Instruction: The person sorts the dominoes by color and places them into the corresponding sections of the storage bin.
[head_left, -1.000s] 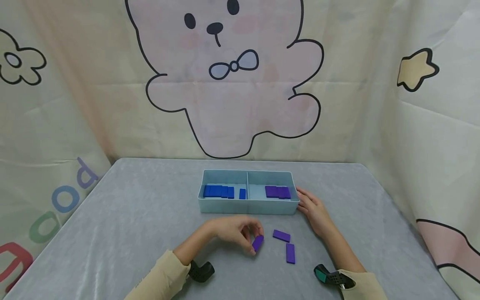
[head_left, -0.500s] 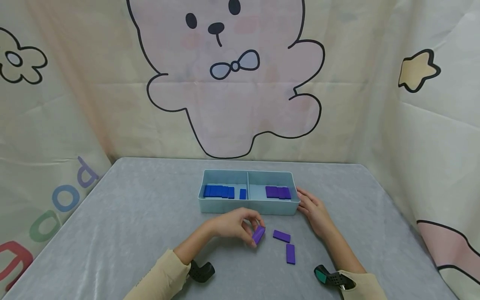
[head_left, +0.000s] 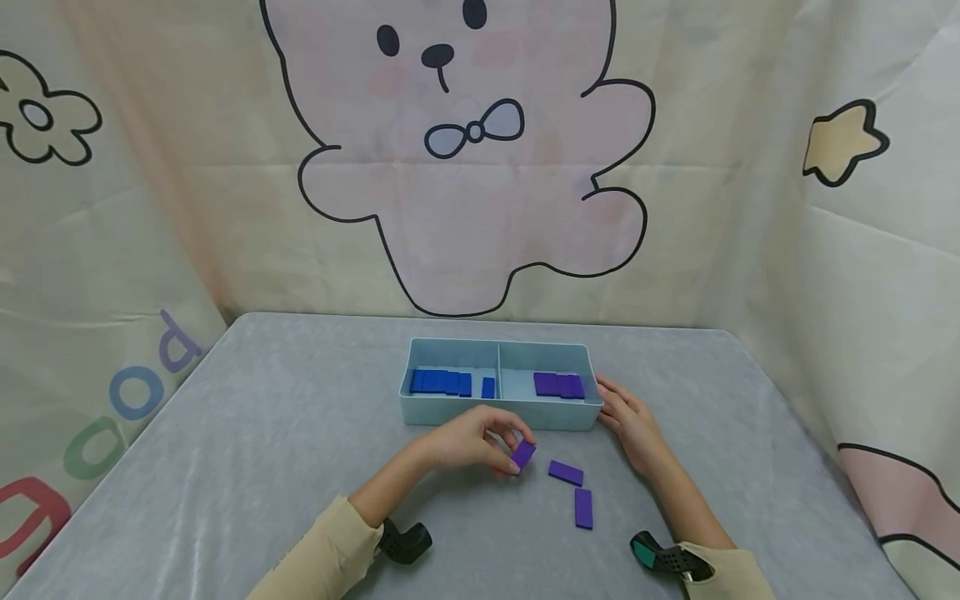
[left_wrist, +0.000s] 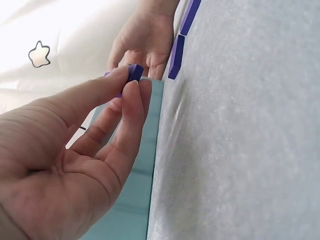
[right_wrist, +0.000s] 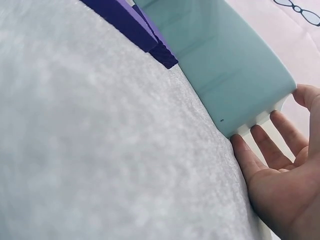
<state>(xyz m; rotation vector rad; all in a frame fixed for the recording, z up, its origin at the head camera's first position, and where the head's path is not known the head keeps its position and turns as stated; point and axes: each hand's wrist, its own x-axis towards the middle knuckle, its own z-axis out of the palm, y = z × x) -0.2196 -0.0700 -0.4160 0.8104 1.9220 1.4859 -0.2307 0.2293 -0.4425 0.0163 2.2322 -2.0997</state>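
Observation:
Between the thumb and fingertips of my left hand (head_left: 480,437) is a small purple rectangular block (head_left: 523,454), held in front of the box and tilted. The light-blue two-part box (head_left: 450,412) stands on the table just beyond. My right hand (head_left: 634,427) rests its fingertips against the box's right end; in the right wrist view its fingers (right_wrist: 270,147) look extended along that wall. Two more purple blocks lie on the table between the hands, one slanted (head_left: 566,473) and one pointing toward me (head_left: 583,508).
In the box's left compartment, several blue blocks (head_left: 440,382) sit in a row, with a single blue block (head_left: 488,388) apart near the divider. Purple blocks (head_left: 558,385) lie side by side in the right compartment. A printed curtain (head_left: 697,208) hangs behind the grey table (head_left: 300,375).
My left hand has moved forward, slightly rightward, toward the box with the purple block in its fingers. My right hand stays at the box's end.

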